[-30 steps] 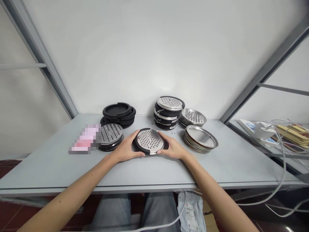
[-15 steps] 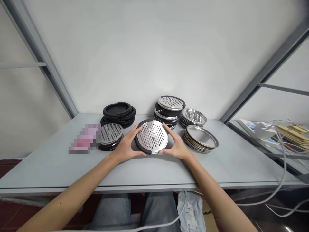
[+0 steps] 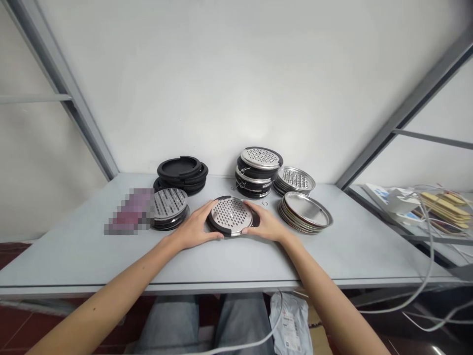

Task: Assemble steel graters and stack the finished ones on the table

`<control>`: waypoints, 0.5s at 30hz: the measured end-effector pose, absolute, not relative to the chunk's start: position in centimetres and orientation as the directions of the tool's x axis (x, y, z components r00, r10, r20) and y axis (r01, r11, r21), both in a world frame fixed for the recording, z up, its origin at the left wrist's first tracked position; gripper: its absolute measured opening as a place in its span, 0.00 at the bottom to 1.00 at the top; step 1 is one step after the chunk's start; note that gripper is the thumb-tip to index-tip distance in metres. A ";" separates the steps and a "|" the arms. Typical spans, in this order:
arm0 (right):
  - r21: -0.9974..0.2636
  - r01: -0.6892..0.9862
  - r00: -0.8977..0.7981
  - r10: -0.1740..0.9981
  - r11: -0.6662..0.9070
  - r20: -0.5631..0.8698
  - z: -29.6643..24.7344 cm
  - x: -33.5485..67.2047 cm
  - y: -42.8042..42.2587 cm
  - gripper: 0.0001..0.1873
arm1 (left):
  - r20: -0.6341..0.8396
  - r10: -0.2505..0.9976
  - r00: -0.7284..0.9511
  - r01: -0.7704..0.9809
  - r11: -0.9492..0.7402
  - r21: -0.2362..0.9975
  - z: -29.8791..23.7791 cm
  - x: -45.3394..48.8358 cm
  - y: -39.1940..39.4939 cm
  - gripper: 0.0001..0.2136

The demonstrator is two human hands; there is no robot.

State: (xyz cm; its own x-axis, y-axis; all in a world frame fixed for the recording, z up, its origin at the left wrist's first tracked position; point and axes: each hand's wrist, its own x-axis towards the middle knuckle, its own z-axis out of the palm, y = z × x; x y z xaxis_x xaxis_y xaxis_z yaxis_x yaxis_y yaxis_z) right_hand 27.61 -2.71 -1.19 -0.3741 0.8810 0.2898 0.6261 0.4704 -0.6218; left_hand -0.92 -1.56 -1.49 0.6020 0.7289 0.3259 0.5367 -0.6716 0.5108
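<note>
A round perforated metal disc in a black rubber ring (image 3: 231,215) lies flat on the grey table (image 3: 221,261) in front of me. My left hand (image 3: 194,228) cups its left edge, fingers curled around the rim. My right hand (image 3: 265,224) grips its right edge with the thumb on the rim. Both hands hold the same disc.
To the left sit a short stack of ringed perforated discs (image 3: 169,207) and a blurred pink object (image 3: 129,213). Behind are black rubber rings (image 3: 182,172), a taller stack of ringed discs (image 3: 258,172), perforated metal discs (image 3: 294,180) and plain metal plates (image 3: 305,211). Cables and papers (image 3: 424,207) lie right.
Half a second ago the disc was tilted up toward me between both hands; now it lies flat on the table again, still held on both sides.
</note>
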 end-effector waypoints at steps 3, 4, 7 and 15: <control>-0.630 0.619 -0.366 0.882 0.469 0.297 -1.2 27.6 -2.6 0.52 | 0.355 0.714 0.604 0.556 -0.696 0.454 -1.4 -0.6 -1.8 0.41; -0.632 0.616 -0.361 0.882 0.470 0.303 -1.2 27.5 -2.6 0.52 | 0.391 0.695 0.603 0.555 -0.718 0.421 -1.1 -0.5 -1.9 0.39; -0.637 0.611 -0.352 0.882 0.470 0.314 -1.4 27.6 -2.5 0.52 | 0.604 0.601 0.524 0.554 -0.779 0.294 0.5 -0.8 -2.0 0.25; -0.628 0.629 -0.344 0.888 0.458 0.304 -2.1 27.9 -2.3 0.53 | 0.576 0.772 -0.269 0.766 -0.191 0.614 3.4 -9.4 1.8 0.13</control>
State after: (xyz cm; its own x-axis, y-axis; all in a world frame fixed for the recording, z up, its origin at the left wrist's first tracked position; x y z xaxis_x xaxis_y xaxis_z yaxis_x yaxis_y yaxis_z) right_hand 27.90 -2.27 -2.06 -0.3436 0.8885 0.3042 0.6293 0.4583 -0.6277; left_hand -9.36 1.78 3.41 -0.2690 0.7719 0.5761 0.7660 -0.1911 0.6138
